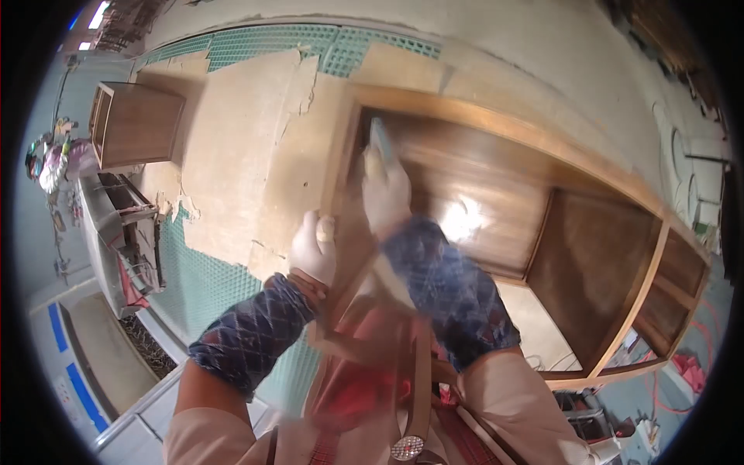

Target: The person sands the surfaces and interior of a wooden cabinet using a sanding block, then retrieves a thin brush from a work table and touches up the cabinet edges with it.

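A brown wooden cabinet lies with its open side up in front of me, stained darker inside. My right hand, in a pale glove and blurred by motion, reaches into its far left corner. It is closed on a thin blue-green pad, whose exact kind I cannot make out. At the near left side my left hand, also gloved and with a tan-covered fingertip, is closed on the cabinet's edge. Dark blue patterned sleeve covers are on both forearms.
Torn cardboard covers a green ribbed mat under the cabinet. A smaller wooden box stands at the far left, with another person beyond it. Cabinet dividers rise on the right. Red hoses lie on the floor there.
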Demonstrator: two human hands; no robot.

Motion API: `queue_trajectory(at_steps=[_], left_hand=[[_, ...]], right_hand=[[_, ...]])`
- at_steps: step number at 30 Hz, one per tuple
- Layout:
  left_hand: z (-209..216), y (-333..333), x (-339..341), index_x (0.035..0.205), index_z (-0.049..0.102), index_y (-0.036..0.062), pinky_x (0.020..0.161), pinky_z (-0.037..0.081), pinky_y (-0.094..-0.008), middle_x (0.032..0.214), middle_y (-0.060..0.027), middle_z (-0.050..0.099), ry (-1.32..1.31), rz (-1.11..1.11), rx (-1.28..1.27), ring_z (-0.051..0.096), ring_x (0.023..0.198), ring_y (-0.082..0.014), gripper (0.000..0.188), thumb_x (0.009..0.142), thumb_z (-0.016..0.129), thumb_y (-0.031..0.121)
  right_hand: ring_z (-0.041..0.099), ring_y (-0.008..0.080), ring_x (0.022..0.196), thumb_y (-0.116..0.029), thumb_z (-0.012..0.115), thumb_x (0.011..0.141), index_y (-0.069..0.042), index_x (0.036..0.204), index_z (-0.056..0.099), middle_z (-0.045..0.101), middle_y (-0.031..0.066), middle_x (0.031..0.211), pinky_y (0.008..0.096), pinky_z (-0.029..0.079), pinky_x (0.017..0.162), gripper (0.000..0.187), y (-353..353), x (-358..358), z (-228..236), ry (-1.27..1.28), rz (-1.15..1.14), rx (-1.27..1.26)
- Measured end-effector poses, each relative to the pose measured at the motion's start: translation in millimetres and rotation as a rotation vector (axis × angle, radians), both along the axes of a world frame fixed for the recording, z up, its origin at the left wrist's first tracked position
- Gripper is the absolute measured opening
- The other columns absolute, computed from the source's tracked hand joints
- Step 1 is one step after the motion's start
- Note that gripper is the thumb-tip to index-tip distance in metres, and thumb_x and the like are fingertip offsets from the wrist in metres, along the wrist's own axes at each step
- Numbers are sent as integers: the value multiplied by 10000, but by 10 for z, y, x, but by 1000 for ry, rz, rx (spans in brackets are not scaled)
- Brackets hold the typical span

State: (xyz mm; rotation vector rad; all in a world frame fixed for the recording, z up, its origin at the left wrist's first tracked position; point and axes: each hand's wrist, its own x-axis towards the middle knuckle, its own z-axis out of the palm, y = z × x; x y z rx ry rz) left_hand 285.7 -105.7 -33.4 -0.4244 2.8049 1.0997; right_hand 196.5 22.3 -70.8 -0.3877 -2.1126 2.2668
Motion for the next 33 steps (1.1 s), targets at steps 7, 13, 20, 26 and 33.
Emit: queue_trajectory(at_steps=[7,13,20,26,33], left_hand=[[40,2,-37,1171,551,11,837,488,-380,991,-237,635,23,43,142,623,930,-367,345,1015,429,294],[-60,-545,498,1416,383,31,1027,396,-382,1378,-123,484,32,665,1103,493,1219,-242,579,1001,453,428],[925,-1178,1289,1453,300,-41,1095,324,-357,1410,-133,442,-32,-107,1643,409,1314,-227,1120,691,779,626],[682,-1205,763,1359,483,-6,1097,350,-322,1428,-143,476,100,409,1486,466,1298,-227,540,824,559,-15],[-415,-867,1108,1442,422,72,1186,181,-386,1533,-185,323,-197,-75,1426,249,1446,-322,559,957,558,314]], right_hand=[[432,274,1300,-315,579,898,-43,1234,590,556,94,1325,425,286,1128,432,166,-980,474,722,609,1197],[503,361,1211,-212,652,803,-66,1025,665,637,134,1152,563,340,1060,266,-203,248,641,891,1044,1145],[572,235,1160,-244,518,977,6,1176,598,617,118,1213,373,472,964,329,-392,1178,1362,-686,767,-235],[603,258,999,-318,538,955,0,1137,605,651,123,1071,387,476,913,373,-450,-85,1166,135,1140,700],[560,333,1152,-315,388,1038,91,1253,545,592,230,1259,353,405,1022,485,731,-1381,498,-31,593,1461]])
